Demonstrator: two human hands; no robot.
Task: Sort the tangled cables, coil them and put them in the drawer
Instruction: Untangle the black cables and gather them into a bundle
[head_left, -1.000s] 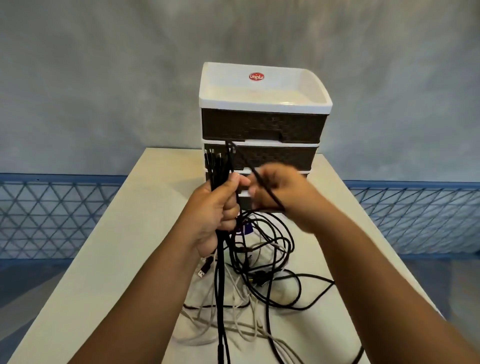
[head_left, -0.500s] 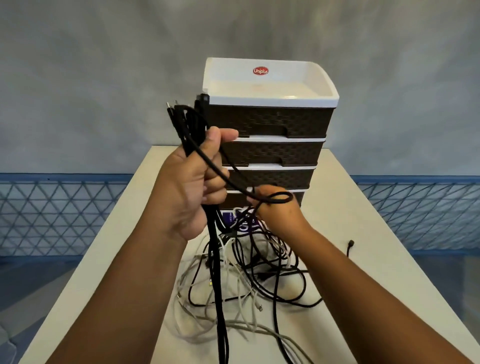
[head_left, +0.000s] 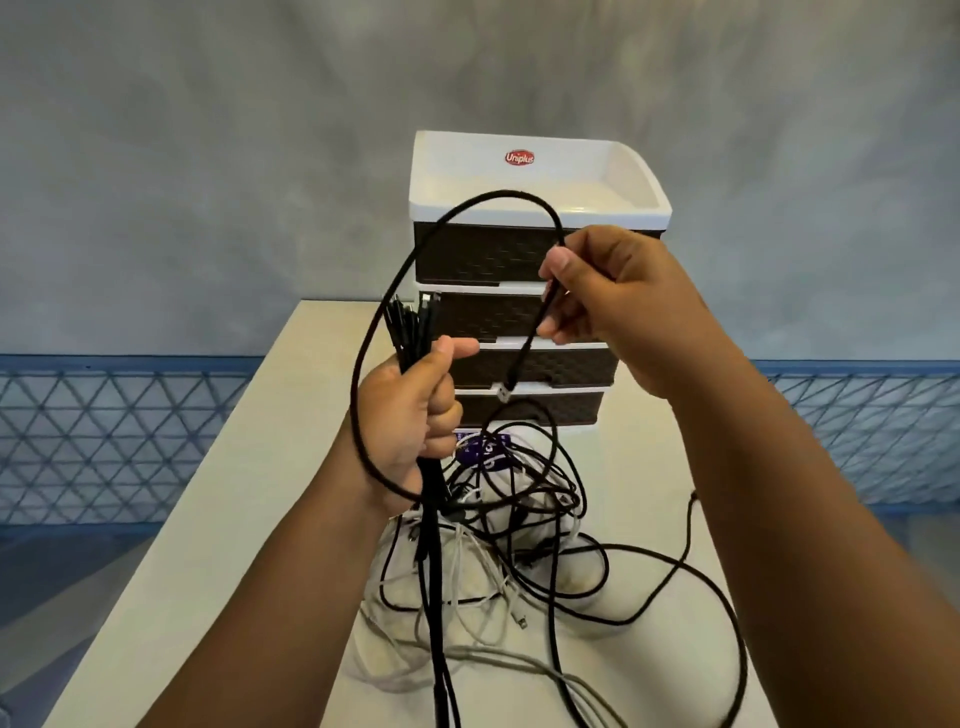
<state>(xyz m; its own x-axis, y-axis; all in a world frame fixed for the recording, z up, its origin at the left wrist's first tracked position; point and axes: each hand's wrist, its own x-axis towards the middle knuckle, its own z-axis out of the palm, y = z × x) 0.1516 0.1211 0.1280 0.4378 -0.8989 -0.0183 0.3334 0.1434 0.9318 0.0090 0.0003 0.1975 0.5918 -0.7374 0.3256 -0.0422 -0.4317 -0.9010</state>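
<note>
Against a grey wall, the bench (head_left: 218, 519) carries tangled cables (head_left: 519, 561) mid-surface. Left hand (head_left: 410, 415) grips an upright bundle (head_left: 410, 332); right hand (head_left: 613, 301), just beside it, pinches a black cable (head_left: 524, 353) hanging plug-down.

Staged recording setup, plain backdrop (head_left: 208, 156), bare table (head_left: 234, 519)

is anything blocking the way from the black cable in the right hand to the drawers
The air path is free, but all four drawers of the drawer unit are closed. The black cable pinched in the right hand loops back around the left hand and into the tangle.
</note>
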